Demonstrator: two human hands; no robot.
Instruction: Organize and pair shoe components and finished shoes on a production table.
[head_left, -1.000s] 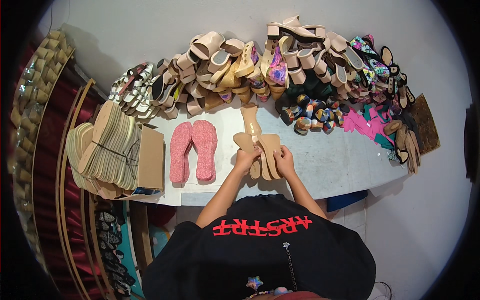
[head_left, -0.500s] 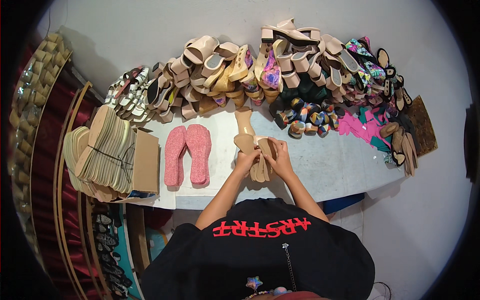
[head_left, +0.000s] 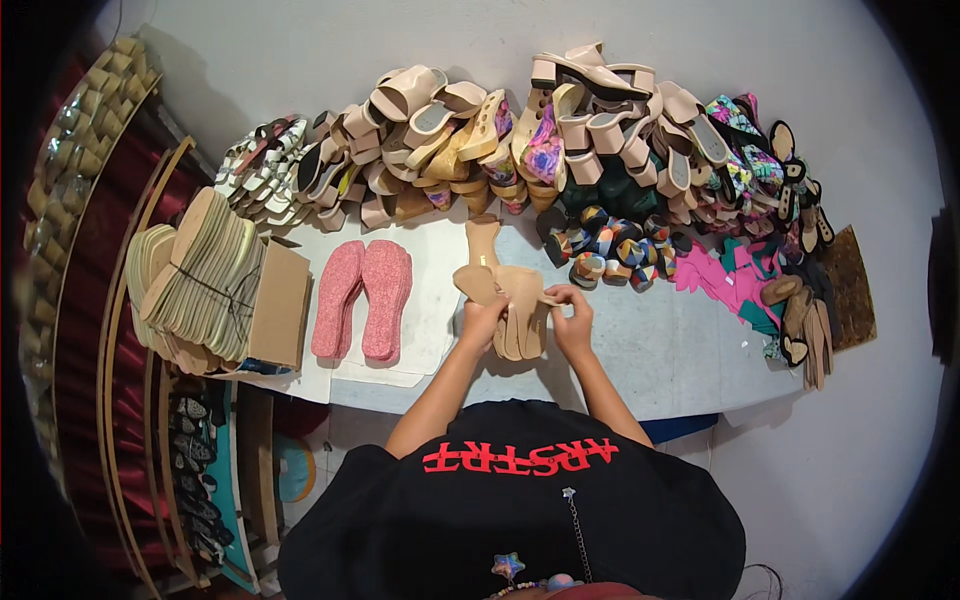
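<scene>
Clearly, the left hand (head_left: 485, 322) clamps tan insoles (head_left: 519, 336), while the right hand (head_left: 573, 318) (nearly closed) pinches their right edge.

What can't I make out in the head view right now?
All in the head view:
Left hand: most fingers, hidden by the tan soles.
Tan soles: their exact count, hidden by overlap.
Right hand: whether its fingertips pinch or only touch, too small.
Blue item: its shape, mostly hidden by the tabletop.
</scene>
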